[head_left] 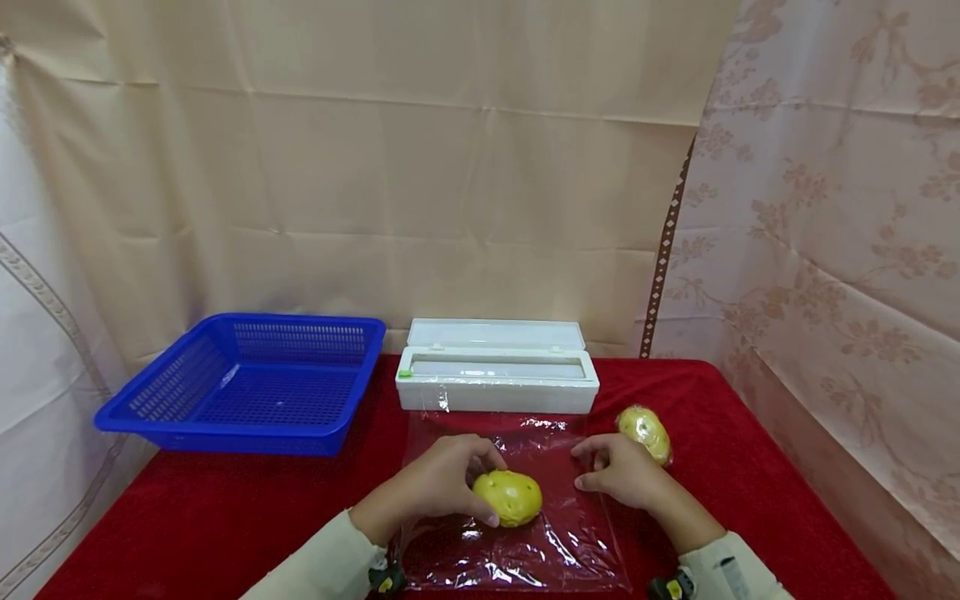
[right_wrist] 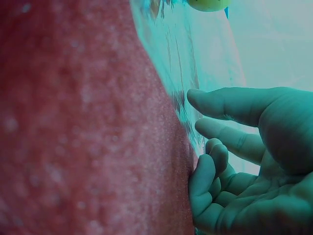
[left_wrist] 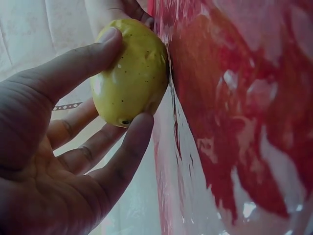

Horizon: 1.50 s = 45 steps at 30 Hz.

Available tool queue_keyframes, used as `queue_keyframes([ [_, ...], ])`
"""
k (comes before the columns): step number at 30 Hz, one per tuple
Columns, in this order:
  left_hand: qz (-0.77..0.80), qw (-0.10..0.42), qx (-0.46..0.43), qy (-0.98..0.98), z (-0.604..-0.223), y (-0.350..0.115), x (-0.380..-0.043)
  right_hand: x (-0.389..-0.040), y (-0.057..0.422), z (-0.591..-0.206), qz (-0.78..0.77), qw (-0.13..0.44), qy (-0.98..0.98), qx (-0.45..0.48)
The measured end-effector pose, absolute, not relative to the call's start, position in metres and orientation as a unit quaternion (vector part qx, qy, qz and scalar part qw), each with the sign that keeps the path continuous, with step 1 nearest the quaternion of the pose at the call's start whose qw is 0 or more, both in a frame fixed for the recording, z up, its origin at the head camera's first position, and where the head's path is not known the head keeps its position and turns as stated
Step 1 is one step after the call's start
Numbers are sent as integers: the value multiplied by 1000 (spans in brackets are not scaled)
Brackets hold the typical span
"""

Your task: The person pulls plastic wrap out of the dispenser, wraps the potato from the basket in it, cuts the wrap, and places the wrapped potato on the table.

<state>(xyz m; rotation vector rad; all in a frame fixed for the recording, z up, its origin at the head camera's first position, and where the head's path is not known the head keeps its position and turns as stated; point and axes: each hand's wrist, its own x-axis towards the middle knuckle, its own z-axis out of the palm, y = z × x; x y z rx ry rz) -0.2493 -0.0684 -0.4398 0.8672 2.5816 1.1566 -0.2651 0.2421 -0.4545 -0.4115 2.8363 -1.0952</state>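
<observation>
In the head view my left hand (head_left: 447,479) grips a yellow potato (head_left: 512,497) with dark specks, low over a sheet of cling film (head_left: 517,546). The left wrist view shows the thumb on one side of the potato (left_wrist: 131,73) and fingers round the other. My right hand (head_left: 618,473) is at the film's right edge, thumb and index finger apart, the other fingers bent. In the right wrist view those fingers (right_wrist: 222,128) are close to the film (right_wrist: 171,63); whether they touch it I cannot tell. Another potato (head_left: 645,433), wrapped in film, lies beyond the right hand.
A white cling film dispenser (head_left: 498,396), its lid raised, stands behind the sheet. To the left is a blue plastic basket (head_left: 247,437). A red cloth (head_left: 247,517) covers the table, and curtains (head_left: 450,183) hang behind it.
</observation>
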Motion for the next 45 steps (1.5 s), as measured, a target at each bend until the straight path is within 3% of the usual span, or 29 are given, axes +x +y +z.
queue_keyframes([
  [11,389,76,287,872,-440,-69,-251,-263,242,-454,-356,34,924,-137],
  [32,375,94,284,877,-442,-69,-254,-264,241,-454,-361,40,921,-140],
  [45,380,82,284,877,-425,-77,-251,-260,239,-448,-338,37,920,-195],
])
